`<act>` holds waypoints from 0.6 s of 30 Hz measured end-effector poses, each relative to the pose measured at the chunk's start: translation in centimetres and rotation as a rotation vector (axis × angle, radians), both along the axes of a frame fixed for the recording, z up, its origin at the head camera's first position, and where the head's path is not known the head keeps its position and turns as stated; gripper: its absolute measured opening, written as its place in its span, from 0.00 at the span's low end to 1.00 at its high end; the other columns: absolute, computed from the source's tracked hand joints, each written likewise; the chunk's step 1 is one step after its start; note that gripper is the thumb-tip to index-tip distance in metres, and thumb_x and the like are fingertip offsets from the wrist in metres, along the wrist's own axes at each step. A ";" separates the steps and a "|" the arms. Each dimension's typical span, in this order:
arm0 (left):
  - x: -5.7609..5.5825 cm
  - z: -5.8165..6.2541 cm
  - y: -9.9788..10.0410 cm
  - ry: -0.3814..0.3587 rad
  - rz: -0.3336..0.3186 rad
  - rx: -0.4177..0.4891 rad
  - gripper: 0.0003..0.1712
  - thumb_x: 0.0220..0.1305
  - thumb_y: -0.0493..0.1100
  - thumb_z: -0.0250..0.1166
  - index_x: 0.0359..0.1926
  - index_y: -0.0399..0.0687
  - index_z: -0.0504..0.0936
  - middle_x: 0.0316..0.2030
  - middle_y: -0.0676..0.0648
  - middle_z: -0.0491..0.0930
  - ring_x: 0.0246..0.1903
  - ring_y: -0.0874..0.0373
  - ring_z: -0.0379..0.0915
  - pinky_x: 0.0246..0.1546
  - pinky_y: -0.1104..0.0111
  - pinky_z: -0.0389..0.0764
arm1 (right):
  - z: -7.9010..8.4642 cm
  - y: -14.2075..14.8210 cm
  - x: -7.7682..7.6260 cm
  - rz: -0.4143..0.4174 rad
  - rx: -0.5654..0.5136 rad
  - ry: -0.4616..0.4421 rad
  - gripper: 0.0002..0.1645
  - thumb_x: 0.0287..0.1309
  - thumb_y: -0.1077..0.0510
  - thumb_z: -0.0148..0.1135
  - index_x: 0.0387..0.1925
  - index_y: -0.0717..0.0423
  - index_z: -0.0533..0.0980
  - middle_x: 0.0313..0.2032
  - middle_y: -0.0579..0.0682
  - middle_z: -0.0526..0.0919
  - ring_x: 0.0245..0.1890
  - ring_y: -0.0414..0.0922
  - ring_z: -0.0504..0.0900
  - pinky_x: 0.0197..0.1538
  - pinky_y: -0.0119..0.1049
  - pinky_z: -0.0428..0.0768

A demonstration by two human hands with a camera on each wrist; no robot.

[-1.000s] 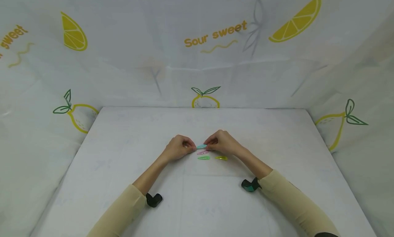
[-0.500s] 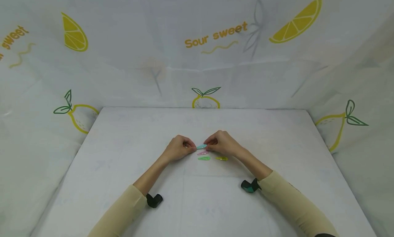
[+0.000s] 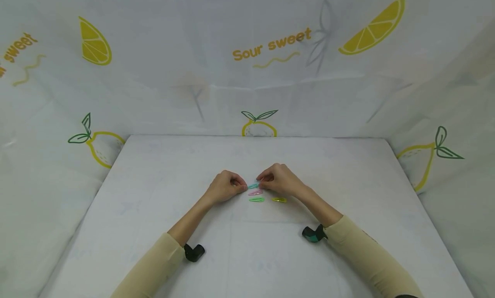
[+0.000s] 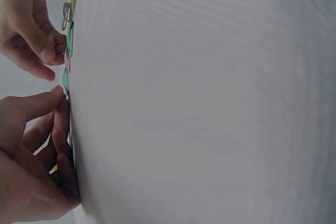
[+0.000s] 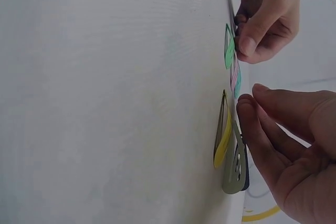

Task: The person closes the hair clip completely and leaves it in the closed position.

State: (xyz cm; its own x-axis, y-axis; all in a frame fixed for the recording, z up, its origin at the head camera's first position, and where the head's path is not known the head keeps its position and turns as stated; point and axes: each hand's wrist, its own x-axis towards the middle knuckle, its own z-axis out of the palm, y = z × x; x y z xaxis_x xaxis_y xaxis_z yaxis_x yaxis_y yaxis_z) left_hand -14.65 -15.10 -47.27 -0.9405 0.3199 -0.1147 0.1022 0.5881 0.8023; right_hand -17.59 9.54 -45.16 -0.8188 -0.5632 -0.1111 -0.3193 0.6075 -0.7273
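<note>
1. Head view: The left hand (image 3: 227, 187) is pinching the left end of the blue clip (image 3: 253, 185) between thumb and index finger. The right hand (image 3: 281, 179) is hovering by the clip's other end, thumb and index finger bent and standing slightly apart. The blue clip is lying between the two hands on the white worktop (image 3: 154, 173), with the pink clip (image 3: 255, 193) resting just below it, the green clip (image 3: 257, 200) below that, and the yellow clip (image 3: 279, 200) sitting to the right of the green one. A pale backdrop (image 3: 174, 44) printed with lemons is hanging behind the worktop. Beige sleeves (image 3: 151, 263) are covering the forearms.

2. Left wrist view: The left hand's thumb and index fingertips are meeting at the tip of the blue clip. The right hand's fingertips are standing near the pink clip in this low view, with nothing showing between them. A greyish clip (image 4: 66, 16) is appearing farther off.

3. Right wrist view: The right hand's thumb and index fingertips are nearly meeting, the blue clip's end lying just beyond them. The yellow clip is lying next to the greyish one, and a dark piece is showing behind the latter, mostly hidden.
</note>
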 end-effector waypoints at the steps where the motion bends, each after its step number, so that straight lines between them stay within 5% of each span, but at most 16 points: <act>1: 0.0 0.0 0.0 0.000 0.001 -0.001 0.06 0.68 0.41 0.74 0.37 0.44 0.93 0.29 0.49 0.87 0.30 0.64 0.75 0.36 0.69 0.74 | 0.0 0.1 0.0 0.000 -0.006 0.001 0.11 0.67 0.60 0.75 0.48 0.60 0.91 0.44 0.53 0.95 0.32 0.37 0.80 0.38 0.28 0.77; 18: -0.6 0.1 0.3 -0.005 0.008 0.026 0.05 0.70 0.43 0.73 0.37 0.47 0.92 0.29 0.51 0.86 0.28 0.63 0.74 0.36 0.70 0.74 | 0.5 1.3 0.1 -0.004 -0.074 -0.007 0.11 0.68 0.60 0.73 0.48 0.62 0.91 0.47 0.57 0.95 0.39 0.40 0.89 0.43 0.28 0.83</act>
State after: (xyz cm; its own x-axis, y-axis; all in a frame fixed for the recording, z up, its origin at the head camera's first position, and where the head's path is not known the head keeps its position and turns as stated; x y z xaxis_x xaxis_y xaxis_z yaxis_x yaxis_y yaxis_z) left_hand -15.29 -14.82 -47.13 -0.9426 0.3150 -0.1109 0.0936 0.5680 0.8177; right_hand -17.52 10.83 -44.70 -0.8203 -0.5669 -0.0750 -0.3119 0.5534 -0.7723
